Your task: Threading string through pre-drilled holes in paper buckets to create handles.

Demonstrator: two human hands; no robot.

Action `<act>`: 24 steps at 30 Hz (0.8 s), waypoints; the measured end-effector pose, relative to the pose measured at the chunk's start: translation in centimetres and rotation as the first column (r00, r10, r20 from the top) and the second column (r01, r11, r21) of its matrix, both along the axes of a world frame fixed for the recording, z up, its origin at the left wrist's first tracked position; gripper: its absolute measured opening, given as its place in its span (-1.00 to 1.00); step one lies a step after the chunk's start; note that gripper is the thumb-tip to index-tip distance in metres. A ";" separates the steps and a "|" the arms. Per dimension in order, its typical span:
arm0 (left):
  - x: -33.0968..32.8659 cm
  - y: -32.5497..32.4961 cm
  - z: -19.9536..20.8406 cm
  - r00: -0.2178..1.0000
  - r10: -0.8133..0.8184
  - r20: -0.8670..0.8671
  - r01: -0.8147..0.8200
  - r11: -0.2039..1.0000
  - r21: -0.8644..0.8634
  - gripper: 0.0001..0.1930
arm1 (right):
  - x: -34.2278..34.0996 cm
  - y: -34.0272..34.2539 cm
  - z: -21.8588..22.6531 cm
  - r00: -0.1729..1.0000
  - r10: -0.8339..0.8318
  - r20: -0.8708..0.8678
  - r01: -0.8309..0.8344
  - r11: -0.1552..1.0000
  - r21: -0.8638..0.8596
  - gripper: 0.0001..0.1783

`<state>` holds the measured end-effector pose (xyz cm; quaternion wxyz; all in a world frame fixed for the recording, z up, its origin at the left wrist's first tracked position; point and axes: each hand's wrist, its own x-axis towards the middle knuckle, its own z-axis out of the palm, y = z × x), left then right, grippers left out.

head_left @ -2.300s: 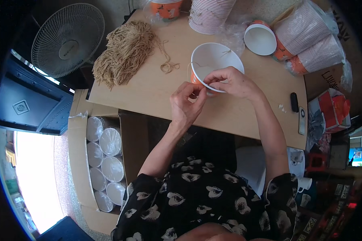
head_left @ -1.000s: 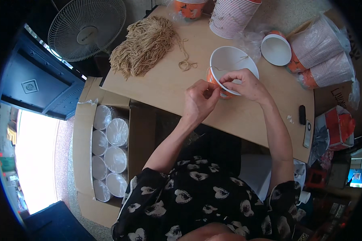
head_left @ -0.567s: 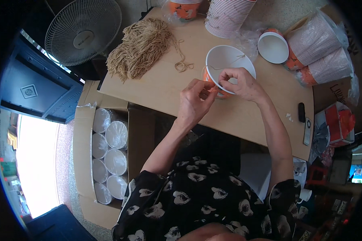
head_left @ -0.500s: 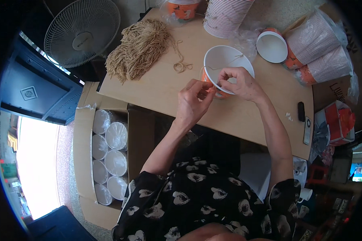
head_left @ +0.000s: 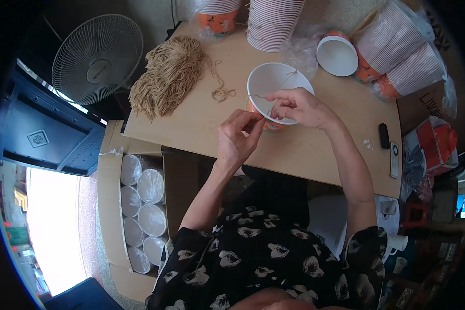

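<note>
On the table (head_left: 191, 124), near its front edge: paper bucket (head_left: 268, 80), orange outside and white within, standing with its mouth tipped toward the person.
Inside the bucket: string (head_left: 291, 75) knotted at the far wall; a thin strand also shows by the left rim.
Left hand (head_left: 238, 135): thumb and fingertips drawn narrow at the outer rim; what lies between them is hidden.
Right hand (head_left: 300, 109): over the mouth, fingers curled, index fingertip by the thin strand; I cannot tell whether it grips strand or rim.
Other containers: side-lying tub (head_left: 338, 57), mouth forward; bagged stacks (head_left: 390, 36) of nested tubs at the right; tall stack (head_left: 274, 26) behind.
Cardboard box (head_left: 108, 206): below the left edge, holding plastic-wrapped stacks (head_left: 151, 186).
Twine hank (head_left: 168, 75): back left, a loose strand trailing toward the bucket.
Edges and room: both forearms cross the front edge; tabletop stretches from the bucket right to a black object (head_left: 384, 136).
</note>
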<state>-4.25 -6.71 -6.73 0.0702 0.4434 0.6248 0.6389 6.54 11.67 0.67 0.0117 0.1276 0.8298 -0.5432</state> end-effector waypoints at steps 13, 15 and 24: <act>-2.6 -0.9 1.4 0.779 0.317 -0.541 -0.360 0.932 0.027 -0.84 | 2.0 -1.7 0.7 0.971 -0.194 -0.141 0.223 0.946 0.234 -0.91; -3.7 -1.1 3.1 0.695 0.387 -0.607 -0.456 0.889 0.044 -0.86 | 2.6 -1.8 -0.1 0.937 -0.231 -0.263 0.276 0.949 0.149 -0.90; -4.5 2.9 8.7 0.962 -0.247 0.118 0.259 0.960 -0.105 -0.84 | 1.5 -3.6 -2.0 0.907 -0.007 -0.421 0.213 0.870 0.446 -0.86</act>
